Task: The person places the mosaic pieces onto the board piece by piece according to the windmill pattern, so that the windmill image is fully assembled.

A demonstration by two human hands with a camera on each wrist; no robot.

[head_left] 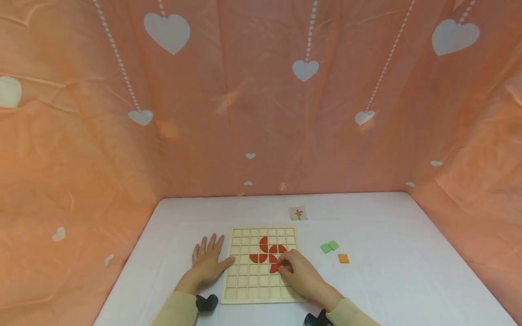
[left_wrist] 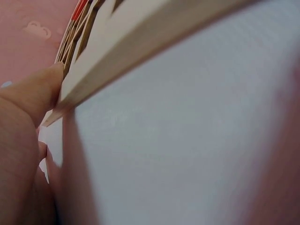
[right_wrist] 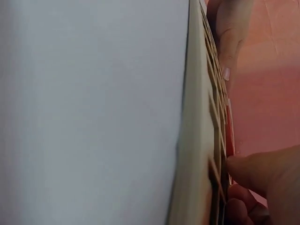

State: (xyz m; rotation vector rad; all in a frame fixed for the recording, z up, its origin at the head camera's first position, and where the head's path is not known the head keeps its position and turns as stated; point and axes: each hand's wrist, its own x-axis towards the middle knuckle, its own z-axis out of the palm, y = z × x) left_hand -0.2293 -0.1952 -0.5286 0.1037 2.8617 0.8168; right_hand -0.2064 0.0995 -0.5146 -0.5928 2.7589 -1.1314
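A wooden grid board (head_left: pixel 242 294) with square recesses lies flat on the table. Several red quarter-circle tiles (head_left: pixel 263 245) sit in its cells around the middle. My right hand (head_left: pixel 303 276) is over the board's right side, thumb and fingers pinching a red quarter-circle tile (head_left: pixel 274 268) at the lower end of the group. In the right wrist view the thumb (right_wrist: pixel 251 168) meets the red edge, with the other fingers curled below. My left hand (head_left: pixel 208 265) lies spread beside the board, its thumb (left_wrist: pixel 42 86) resting on the left rim.
Beyond the board lies a small pattern card (head_left: pixel 298 213) showing a brown figure on a grid. To the right are two green square tiles (head_left: pixel 329 246) and an orange square tile (head_left: pixel 344 258) on the white table (head_left: pixel 391 235). Orange cloth with hearts (head_left: pixel 269 113) walls the table.
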